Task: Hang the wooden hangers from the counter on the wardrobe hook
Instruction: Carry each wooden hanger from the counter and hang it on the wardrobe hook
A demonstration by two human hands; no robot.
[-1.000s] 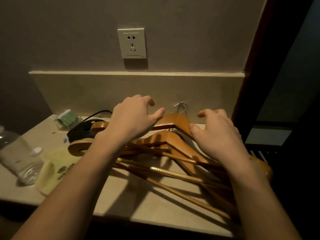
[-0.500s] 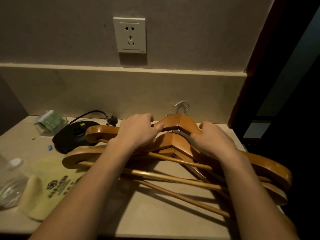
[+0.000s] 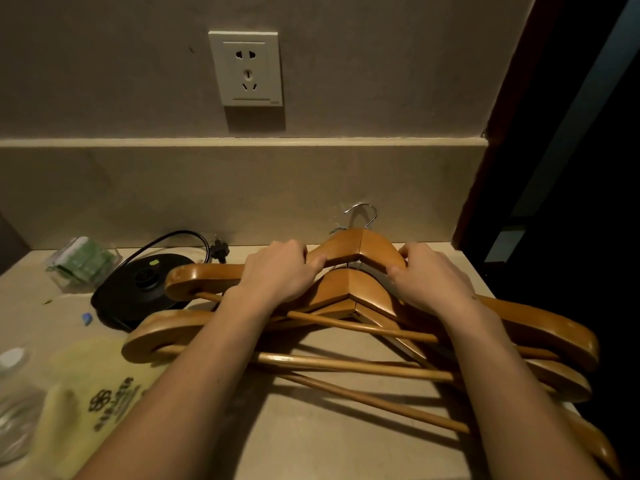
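Observation:
Three wooden hangers [image 3: 349,292] lie stacked and overlapping on the beige counter [image 3: 311,434], their metal hooks [image 3: 362,213] pointing at the back wall. My left hand [image 3: 280,271] is closed on the left shoulder of the farthest hanger [image 3: 360,247], thumb under its neck. My right hand [image 3: 433,275] grips the same hanger's right shoulder. The wardrobe hook is out of view.
A black kettle base [image 3: 138,289] with cord and plug sits left of the hangers. A green packet [image 3: 81,261], a yellow bag [image 3: 93,393] and a clear plastic bottle [image 3: 17,403] lie farther left. A wall socket [image 3: 246,68] is above. A dark opening [image 3: 571,168] lies right.
Both hands came down from hovering with spread fingers and closed on the top hanger's two shoulders. The view moved closer to the counter.

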